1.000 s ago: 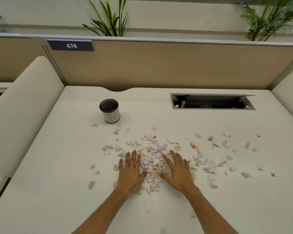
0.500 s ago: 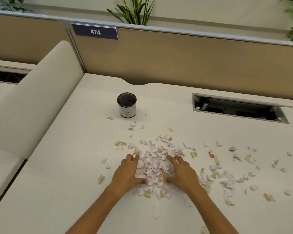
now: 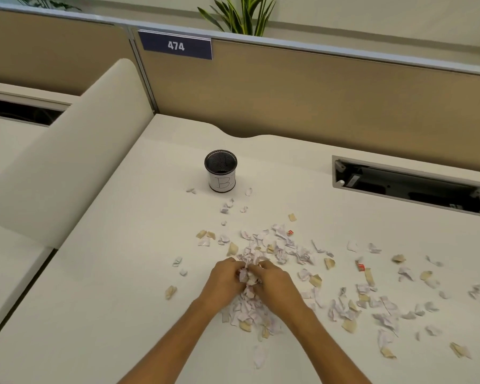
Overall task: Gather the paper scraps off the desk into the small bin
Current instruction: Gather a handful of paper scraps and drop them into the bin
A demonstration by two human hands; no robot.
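Torn paper scraps (image 3: 284, 249), white and tan, lie strewn over the white desk (image 3: 122, 273), thickest at the middle and spreading right. My left hand (image 3: 223, 282) and my right hand (image 3: 275, 285) are pressed together, fingers curled around a bunch of scraps (image 3: 248, 275) squeezed between them. More scraps (image 3: 247, 311) lie under and behind my wrists. The small bin (image 3: 221, 171), a black mesh cup with a white label, stands upright beyond the pile, toward the back of the desk, well apart from both hands.
A tan partition (image 3: 316, 92) with a blue "474" sign (image 3: 175, 45) closes the back. An open cable tray slot (image 3: 410, 185) is cut into the desk at the back right. A cream divider panel (image 3: 67, 151) borders the left side. A plant (image 3: 239, 15) stands behind the partition.
My hands went from flat and spread on either side of the pile to pushed together and closed around a bunch of scraps. The camera view shifted left and closer.
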